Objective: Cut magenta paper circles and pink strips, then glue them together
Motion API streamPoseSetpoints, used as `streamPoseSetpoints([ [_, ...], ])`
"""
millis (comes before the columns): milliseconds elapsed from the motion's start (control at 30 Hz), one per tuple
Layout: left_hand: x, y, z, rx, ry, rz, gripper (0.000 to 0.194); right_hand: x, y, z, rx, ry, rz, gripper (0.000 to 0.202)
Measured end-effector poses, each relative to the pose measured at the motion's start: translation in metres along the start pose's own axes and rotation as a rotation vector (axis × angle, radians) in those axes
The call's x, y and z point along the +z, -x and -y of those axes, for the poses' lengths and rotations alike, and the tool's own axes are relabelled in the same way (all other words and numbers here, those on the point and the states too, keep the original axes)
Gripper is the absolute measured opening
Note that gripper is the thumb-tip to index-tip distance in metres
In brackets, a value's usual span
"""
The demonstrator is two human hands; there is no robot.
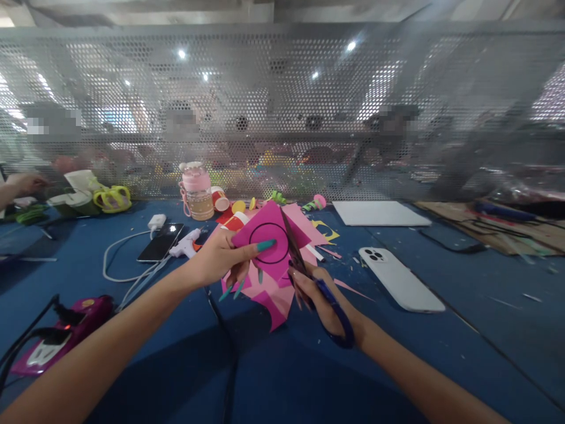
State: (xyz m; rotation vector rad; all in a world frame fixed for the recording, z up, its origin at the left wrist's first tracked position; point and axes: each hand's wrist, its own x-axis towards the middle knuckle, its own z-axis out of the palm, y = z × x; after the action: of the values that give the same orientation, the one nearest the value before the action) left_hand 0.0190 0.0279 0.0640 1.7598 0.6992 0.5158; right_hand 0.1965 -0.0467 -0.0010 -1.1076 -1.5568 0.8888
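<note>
My left hand (pixel 229 256) pinches a magenta sheet of paper (pixel 282 227) with a black circle drawn on it. The thumb, with its long teal nail, presses inside the circle. In my right hand (pixel 326 294) is a pair of scissors (pixel 338 324) with blue handles. Their dark blades point up and away, lying along the right side of the circle; whether they are cutting into the sheet I cannot tell. Below and behind the held sheet lie pink and magenta paper scraps (pixel 276 303).
A white phone (pixel 401 280) lies at the right, a white board (pixel 382 213) behind it. Left of my hands are a hot glue gun (pixel 185 242), a dark phone (pixel 161 242), a charging cable and a magenta power strip (pixel 66 335). A pink bottle (pixel 196 191) stands near the mesh partition (pixel 282 106).
</note>
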Motion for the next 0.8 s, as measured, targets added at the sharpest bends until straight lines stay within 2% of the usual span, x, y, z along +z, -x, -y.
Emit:
streamPoseSetpoints([
  [400, 0.000, 0.001, -0.002, -0.010, -0.013, 0.001, 0.053, -0.001, 0.001, 0.001, 0.004, 0.070, -0.022, 0.039],
  [800, 0.000, 0.001, -0.003, -0.055, -0.040, 0.044, 0.054, 0.001, 0.003, -0.015, 0.020, 0.094, -0.077, 0.035],
])
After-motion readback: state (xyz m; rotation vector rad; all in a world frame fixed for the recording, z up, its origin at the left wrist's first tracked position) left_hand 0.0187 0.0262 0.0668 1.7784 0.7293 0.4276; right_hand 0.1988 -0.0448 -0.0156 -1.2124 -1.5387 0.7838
